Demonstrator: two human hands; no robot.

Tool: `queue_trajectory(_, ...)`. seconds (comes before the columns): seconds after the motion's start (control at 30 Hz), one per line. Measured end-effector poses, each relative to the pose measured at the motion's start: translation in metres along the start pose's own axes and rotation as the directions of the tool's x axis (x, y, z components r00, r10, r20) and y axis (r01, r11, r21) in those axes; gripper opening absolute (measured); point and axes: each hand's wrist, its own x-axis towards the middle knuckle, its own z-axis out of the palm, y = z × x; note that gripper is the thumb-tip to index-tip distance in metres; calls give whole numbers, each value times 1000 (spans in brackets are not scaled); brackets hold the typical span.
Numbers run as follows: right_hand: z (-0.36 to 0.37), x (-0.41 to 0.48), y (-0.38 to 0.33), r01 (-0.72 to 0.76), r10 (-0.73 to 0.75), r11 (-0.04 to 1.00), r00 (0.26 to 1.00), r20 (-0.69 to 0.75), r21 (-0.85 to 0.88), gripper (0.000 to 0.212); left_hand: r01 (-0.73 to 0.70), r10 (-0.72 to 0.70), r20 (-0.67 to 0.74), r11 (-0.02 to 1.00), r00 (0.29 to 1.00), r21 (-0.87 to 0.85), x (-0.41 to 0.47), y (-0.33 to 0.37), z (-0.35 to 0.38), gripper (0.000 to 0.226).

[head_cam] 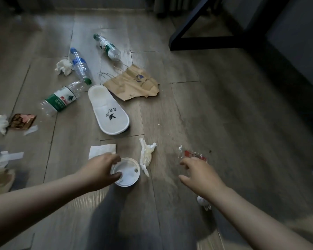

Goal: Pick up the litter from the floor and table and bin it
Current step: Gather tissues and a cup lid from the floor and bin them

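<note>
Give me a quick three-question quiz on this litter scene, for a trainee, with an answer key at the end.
1. How many plastic bottles lie on the floor?
2. True or false: the left hand grips the white lid.
3. Which item lies nearest the right hand? A: red-and-clear wrapper. B: slipper. C: paper bag.

Key: 1. three; 2. true; 3. A.

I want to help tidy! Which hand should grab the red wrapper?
Right. The right hand is just beside the red wrapper, fingers loose and holding nothing. The left hand is busy gripping the lid.
</note>
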Motion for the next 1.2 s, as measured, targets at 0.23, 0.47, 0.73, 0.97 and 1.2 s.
queue_trajectory(0.23, 13, -9, 28, -64, 64, 997, 998, 2, -34, 47, 14, -8, -66, 995, 998, 94, 29, -20, 3, 51)
queue_trajectory(0.47, 23, -23, 34, -136, 137, 990, 990, 27, -44, 44, 48, -54, 36, 987, 998, 152, 38, -46, 2, 71)
queue_trajectory(0.73, 33, -32, 40, -229, 234, 970, 970, 59, -88, 50, 148, -166, 97, 975, 981, 168, 41, -50, 18, 53)
queue_trajectory(0.97, 44, -32, 44, -226, 217, 972, 967, 137, 58, 66, 206, -204, -36, 976, 978, 72, 44, -41, 6, 21)
queue_trajectory(1.2, 38, -15, 32, -105, 102, 977, 994, 25, 186, 68, 140, -143, 5, 965, 990, -222, 42, -29, -3, 15)
